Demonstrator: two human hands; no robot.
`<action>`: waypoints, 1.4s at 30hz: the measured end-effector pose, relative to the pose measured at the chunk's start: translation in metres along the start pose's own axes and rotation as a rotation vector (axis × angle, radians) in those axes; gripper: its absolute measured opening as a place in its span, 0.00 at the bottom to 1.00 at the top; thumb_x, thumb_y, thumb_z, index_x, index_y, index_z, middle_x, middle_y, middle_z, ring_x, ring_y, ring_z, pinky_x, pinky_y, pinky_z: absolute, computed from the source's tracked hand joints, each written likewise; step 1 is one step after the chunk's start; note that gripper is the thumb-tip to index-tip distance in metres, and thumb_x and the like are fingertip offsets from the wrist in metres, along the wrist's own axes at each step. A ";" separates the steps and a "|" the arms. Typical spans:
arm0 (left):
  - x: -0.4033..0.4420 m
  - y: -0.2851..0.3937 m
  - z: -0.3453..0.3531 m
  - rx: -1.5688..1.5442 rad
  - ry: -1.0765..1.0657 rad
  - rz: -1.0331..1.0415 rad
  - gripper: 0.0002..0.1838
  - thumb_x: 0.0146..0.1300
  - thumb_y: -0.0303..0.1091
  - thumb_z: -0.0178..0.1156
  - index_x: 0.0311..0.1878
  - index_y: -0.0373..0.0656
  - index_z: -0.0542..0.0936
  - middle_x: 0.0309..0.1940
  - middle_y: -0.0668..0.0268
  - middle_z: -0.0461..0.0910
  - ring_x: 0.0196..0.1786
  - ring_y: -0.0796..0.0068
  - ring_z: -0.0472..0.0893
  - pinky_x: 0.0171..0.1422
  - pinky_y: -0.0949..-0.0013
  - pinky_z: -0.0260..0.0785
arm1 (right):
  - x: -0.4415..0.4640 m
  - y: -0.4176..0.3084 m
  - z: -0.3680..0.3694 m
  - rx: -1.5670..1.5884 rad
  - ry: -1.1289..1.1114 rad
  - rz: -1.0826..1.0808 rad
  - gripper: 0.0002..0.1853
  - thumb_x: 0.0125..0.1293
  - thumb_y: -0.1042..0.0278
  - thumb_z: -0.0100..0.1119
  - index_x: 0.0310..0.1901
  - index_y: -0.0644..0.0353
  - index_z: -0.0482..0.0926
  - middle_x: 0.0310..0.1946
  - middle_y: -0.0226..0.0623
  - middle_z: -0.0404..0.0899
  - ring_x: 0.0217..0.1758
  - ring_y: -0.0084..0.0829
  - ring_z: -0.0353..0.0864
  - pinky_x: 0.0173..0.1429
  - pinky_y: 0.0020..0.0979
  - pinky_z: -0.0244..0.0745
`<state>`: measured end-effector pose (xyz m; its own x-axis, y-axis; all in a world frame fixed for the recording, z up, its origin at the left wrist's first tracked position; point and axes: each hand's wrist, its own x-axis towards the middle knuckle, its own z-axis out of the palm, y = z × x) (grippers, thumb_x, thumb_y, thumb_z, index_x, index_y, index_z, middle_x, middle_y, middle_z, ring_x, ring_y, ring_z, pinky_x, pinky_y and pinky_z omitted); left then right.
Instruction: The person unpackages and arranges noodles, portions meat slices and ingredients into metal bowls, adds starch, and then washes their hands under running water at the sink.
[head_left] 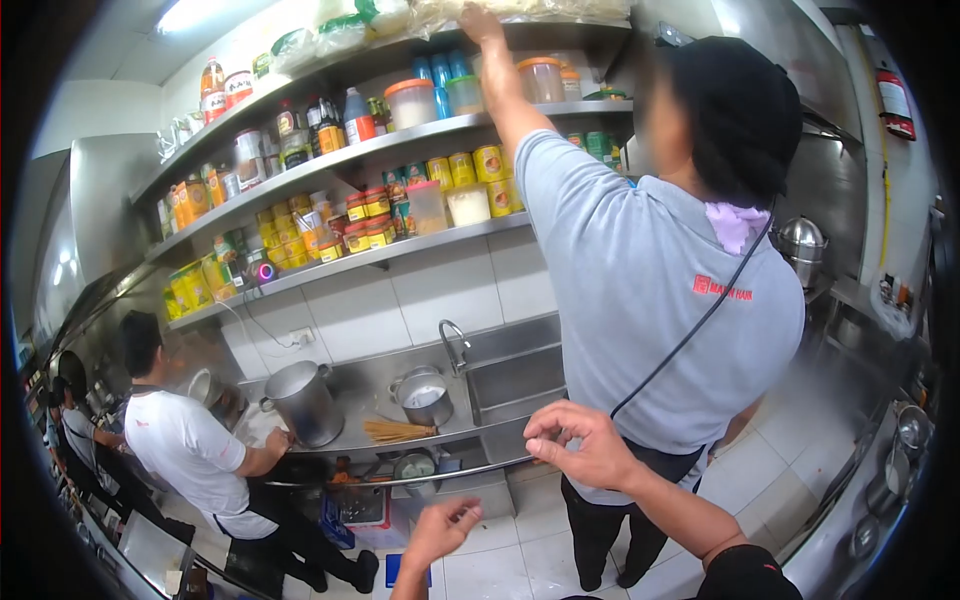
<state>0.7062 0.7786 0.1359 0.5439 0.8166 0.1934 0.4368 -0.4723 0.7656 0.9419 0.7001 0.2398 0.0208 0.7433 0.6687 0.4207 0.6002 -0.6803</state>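
My left hand point(440, 535) is low in the middle of the view, over the tiled floor, with fingers apart and nothing visible in it. Higher and to the right, my right hand point(583, 445) hangs in the air with loosely bent fingers, also holding nothing that I can see. It is nearest to a co-worker in a grey polo shirt point(665, 290) and a black cap, who stands close in front of me with their back turned. That person's raised hand point(482, 24) reaches the plastic bags point(540, 10) on the top shelf.
A steel counter holds a tall pot point(303, 405), a smaller pot point(427, 412), a bamboo brush point(398, 431) and a sink point(515, 385). Shelves point(400, 250) with cans and jars hang above. Another co-worker point(185, 440) stands left; pans point(885, 490) line the right edge.
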 end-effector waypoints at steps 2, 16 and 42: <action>0.011 0.018 -0.017 -0.005 0.047 0.065 0.14 0.57 0.39 0.60 0.43 0.41 0.80 0.30 0.59 0.81 0.32 0.68 0.80 0.38 0.69 0.71 | 0.005 -0.007 -0.006 0.032 0.005 -0.024 0.07 0.57 0.68 0.61 0.36 0.60 0.79 0.36 0.31 0.76 0.34 0.20 0.75 0.32 0.21 0.72; 0.060 0.128 -0.078 0.128 0.288 0.721 0.07 0.52 0.27 0.60 0.35 0.36 0.79 0.33 0.57 0.80 0.38 0.62 0.81 0.44 0.69 0.71 | 0.014 -0.048 -0.030 0.028 0.009 -0.117 0.05 0.59 0.70 0.60 0.34 0.61 0.78 0.36 0.31 0.76 0.35 0.19 0.75 0.34 0.19 0.70; 0.148 0.243 -0.172 0.387 0.707 0.907 0.10 0.50 0.28 0.57 0.36 0.36 0.78 0.34 0.57 0.79 0.39 0.64 0.80 0.47 0.68 0.70 | 0.012 -0.070 -0.037 0.014 -0.012 -0.211 0.07 0.56 0.71 0.62 0.37 0.61 0.78 0.39 0.33 0.76 0.39 0.22 0.75 0.34 0.20 0.73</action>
<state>0.7695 0.8420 0.4556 0.3049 0.0819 0.9489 0.3511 -0.9358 -0.0320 0.9464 0.6565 0.3068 -0.0770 0.6043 0.7930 0.4022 0.7466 -0.5299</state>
